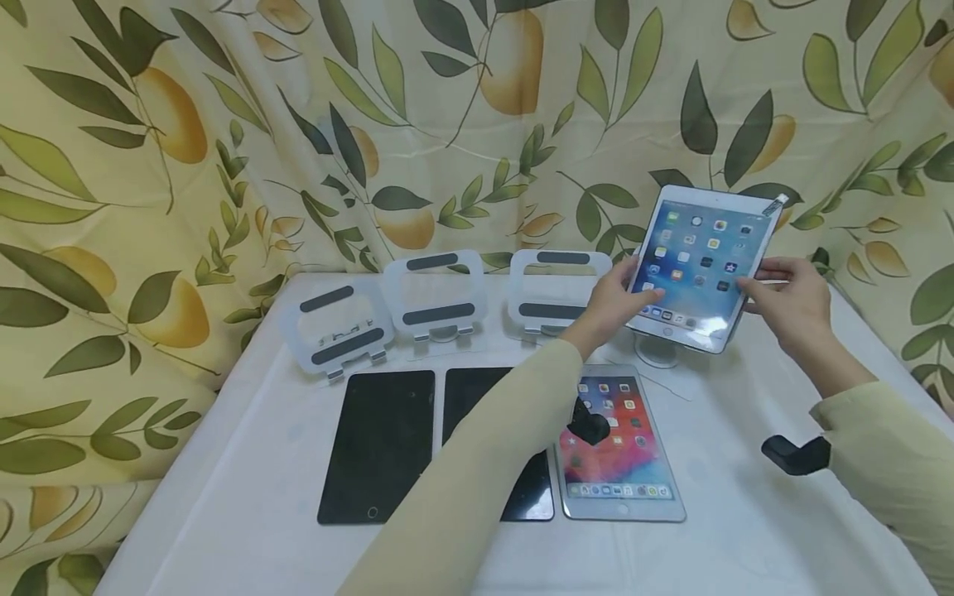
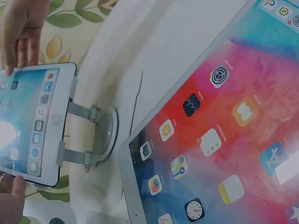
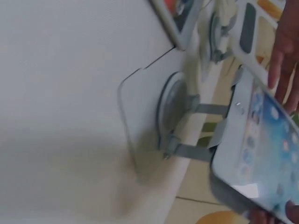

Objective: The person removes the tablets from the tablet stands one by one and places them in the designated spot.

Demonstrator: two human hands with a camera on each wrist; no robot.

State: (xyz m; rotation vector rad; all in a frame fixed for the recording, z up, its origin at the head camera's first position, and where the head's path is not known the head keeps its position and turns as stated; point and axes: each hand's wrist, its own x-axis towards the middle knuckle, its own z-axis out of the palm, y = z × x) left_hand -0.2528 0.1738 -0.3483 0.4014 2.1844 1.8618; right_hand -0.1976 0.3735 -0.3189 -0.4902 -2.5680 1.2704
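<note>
- I hold the lit tablet (image 1: 696,263) by both side edges, left hand (image 1: 613,304) and right hand (image 1: 792,300) gripping.
- I'd seat it squarely on its stand (image 2: 96,135), pressing evenly.

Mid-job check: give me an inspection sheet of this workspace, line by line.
Surface: white table.
Job's things: lit tablet propped on its stand.
Clutter: three empty stands; two dark tablets and one lit flat tablet lying in front.
Grippers: left hand and right hand each hold a side edge of the propped tablet.
Cables: nothing seen.
Surroundings: leaf-and-fruit curtain behind.
</note>
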